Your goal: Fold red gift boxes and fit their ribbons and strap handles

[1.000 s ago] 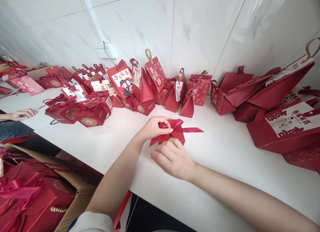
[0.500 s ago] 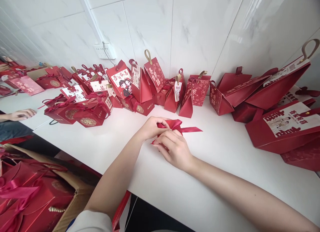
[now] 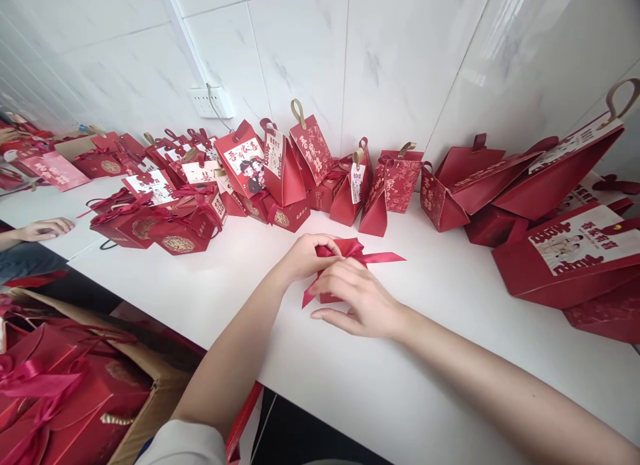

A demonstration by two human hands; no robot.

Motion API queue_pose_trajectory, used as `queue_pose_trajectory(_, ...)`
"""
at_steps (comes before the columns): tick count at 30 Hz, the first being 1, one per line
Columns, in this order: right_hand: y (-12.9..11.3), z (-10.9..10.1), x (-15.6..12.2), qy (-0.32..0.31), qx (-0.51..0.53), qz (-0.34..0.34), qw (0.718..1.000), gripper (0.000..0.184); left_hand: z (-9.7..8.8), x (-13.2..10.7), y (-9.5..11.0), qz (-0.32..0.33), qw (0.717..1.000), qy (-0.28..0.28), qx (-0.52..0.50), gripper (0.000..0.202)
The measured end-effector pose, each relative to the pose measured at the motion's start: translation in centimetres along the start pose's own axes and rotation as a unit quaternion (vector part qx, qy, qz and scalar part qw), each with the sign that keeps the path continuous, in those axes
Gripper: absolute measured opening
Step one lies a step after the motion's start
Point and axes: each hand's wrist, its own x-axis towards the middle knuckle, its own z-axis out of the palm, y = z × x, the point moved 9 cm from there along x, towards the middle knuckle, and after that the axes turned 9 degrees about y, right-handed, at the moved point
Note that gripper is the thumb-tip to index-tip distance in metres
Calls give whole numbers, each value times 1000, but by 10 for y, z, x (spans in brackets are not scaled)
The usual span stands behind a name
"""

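Observation:
On the white table a small red gift box (image 3: 330, 297) sits under my hands, with a dark red ribbon (image 3: 383, 257) across its top. One ribbon end points right, another hangs at the lower left. My left hand (image 3: 307, 255) pinches the ribbon at the box's top left. Over the front of the box is my right hand (image 3: 363, 298), its thumb apart from its fingers and nothing gripped between them. The fingertips lie close to the ribbon; I cannot tell whether they touch it. Much of the box is hidden by my hands.
Finished-looking red boxes (image 3: 183, 231) and triangular red gift boxes (image 3: 345, 198) line the wall. Larger ones (image 3: 565, 251) stand at the right. A cardboard carton (image 3: 167, 391) of red boxes is at lower left. Another person's hand (image 3: 47, 229) rests on the table at left.
My right hand has opened and drawn slightly back toward me, its thumb moving away from the fingers. The lower-left ribbon end is now more exposed. My left hand stays in place.

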Motion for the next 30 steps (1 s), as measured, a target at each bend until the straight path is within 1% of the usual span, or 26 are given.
queue_pose_trajectory(1, 3, -12, 5, 10, 12, 22, 1000, 25, 0, -1, 3, 6, 1000, -10, -7, 18)
queue_pose_trajectory(3, 19, -43, 14, 58, 27, 100, 993, 23, -1, -5, 11, 23, 999, -30, -27, 17)
queue_pose_trajectory(5, 47, -69, 15, 87, 36, 202, 975, 27, -5, -9, 18, 32, 998, -44, -42, 17)
queue_pose_trajectory(6, 62, -76, 12, 85, 48, 257, 962, 30, -8, -10, 20, 29, 997, -48, -46, 17)
queue_pose_trajectory(8, 92, -77, 2, 56, 83, 355, 929, 35, -13, -12, 21, 18, 997, -53, -49, 21)
queue_pose_trajectory(9, 103, -74, -5, 47, 99, 392, 914, 36, -15, -13, 21, 13, 997, -52, -50, 23)
queue_pose_trajectory(11, 119, -64, -15, 31, 124, 439, 889, 36, -18, -13, 20, 8, 997, -52, -48, 25)
queue_pose_trajectory(14, 126, -44, -24, -1, 160, 462, 872, 38, -19, -10, 16, -2, 997, -48, -56, 19)
queue_pose_trajectory(16, 126, -35, -26, -12, 177, 465, 867, 38, -24, -7, 12, 0, 998, -15, -61, 17)
queue_pose_trajectory(17, 127, -35, -27, -9, 170, 466, 868, 37, -28, -5, 11, 6, 998, 10, -58, 19)
queue_pose_trajectory(19, 129, -42, -27, 4, 120, 467, 876, 38, -38, -3, 10, 20, 997, 58, -42, 21)
queue_pose_trajectory(20, 129, -47, -26, 7, 90, 463, 882, 41, -41, -3, 10, 24, 997, 69, -28, 22)
queue_pose_trajectory(22, 128, -52, -23, 2, 50, 447, 893, 48, -42, -3, 10, 24, 998, 64, 2, 27)
queue_pose_trajectory(25, 124, -50, -20, -14, 56, 427, 902, 55, -39, -6, 11, 13, 998, 34, 44, 33)
queue_pose_trajectory(27, 122, -48, -19, -17, 59, 421, 905, 55, -38, -8, 12, 9, 997, 26, 69, 34)
queue_pose_trajectory(30, 122, -52, -19, -11, 33, 424, 905, 51, -36, -9, 13, 8, 994, 32, 102, 37)
